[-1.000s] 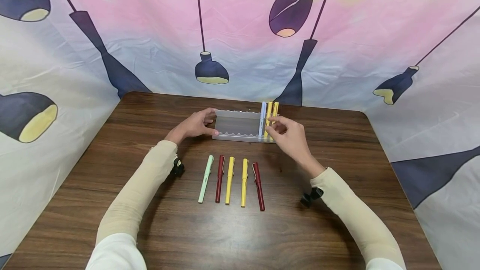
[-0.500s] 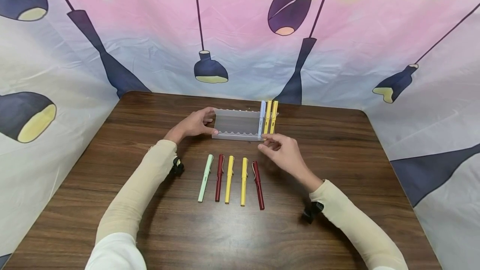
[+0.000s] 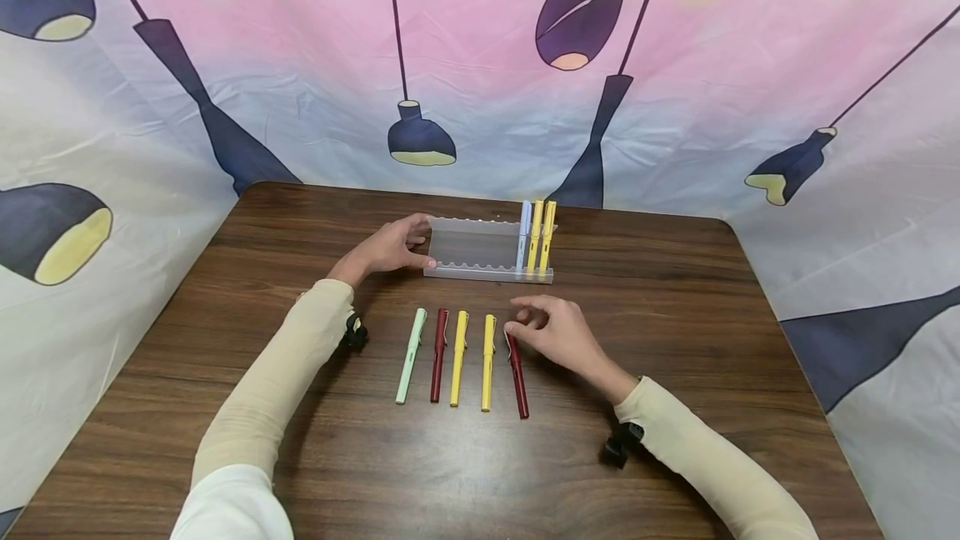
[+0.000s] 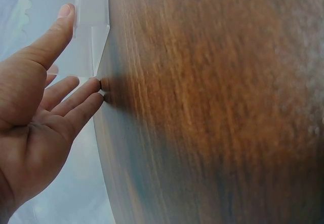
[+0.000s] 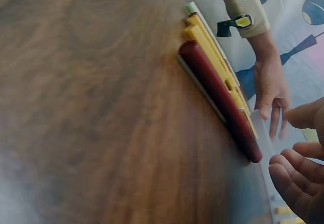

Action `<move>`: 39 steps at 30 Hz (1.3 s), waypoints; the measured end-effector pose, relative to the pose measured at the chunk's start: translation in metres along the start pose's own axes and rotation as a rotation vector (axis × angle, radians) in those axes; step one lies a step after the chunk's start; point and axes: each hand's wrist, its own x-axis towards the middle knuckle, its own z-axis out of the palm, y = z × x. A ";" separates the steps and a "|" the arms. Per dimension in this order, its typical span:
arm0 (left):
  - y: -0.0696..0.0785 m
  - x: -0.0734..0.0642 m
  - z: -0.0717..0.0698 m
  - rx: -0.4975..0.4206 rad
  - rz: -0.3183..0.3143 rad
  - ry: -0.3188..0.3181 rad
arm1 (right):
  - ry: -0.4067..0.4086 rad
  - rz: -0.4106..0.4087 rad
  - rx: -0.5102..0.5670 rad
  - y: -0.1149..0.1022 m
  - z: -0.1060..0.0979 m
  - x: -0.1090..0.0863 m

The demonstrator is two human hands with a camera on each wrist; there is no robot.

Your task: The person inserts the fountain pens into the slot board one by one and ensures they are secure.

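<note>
A clear acrylic pen rack with scalloped edges (image 3: 480, 250) stands toward the back of the table. My left hand (image 3: 388, 248) holds its left end, thumb at the front corner and fingers toward the back corner. In the rack's right part lean a light blue pen (image 3: 522, 238) and two yellow pens (image 3: 547, 240). My right hand (image 3: 558, 332) is over the cap end of a dark red pen (image 3: 518, 377) lying on the table; thumb and fingers stand apart in the right wrist view, with nothing between them. The red pen (image 5: 217, 100) lies just below those fingertips.
Left of that pen, a yellow pen (image 3: 488, 365), another yellow pen (image 3: 459, 361), a second dark red pen (image 3: 438, 357) and a mint green pen (image 3: 410, 357) lie in a row on the wooden table (image 3: 360, 473). A cloth printed with lamps (image 3: 480, 48) hangs behind.
My right hand has let go of the yellow pens in the rack and moved down toward the table to the right-hand dark red pen. My left hand stays at the rack.
</note>
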 end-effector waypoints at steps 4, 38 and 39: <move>0.000 0.000 0.000 -0.006 0.000 0.001 | -0.020 -0.001 -0.007 0.002 0.003 -0.002; 0.001 0.000 0.000 0.001 0.000 0.008 | -0.196 0.074 -0.126 0.001 0.010 0.002; 0.001 0.000 0.000 0.001 -0.001 0.006 | -0.196 0.076 -0.123 0.001 0.010 0.002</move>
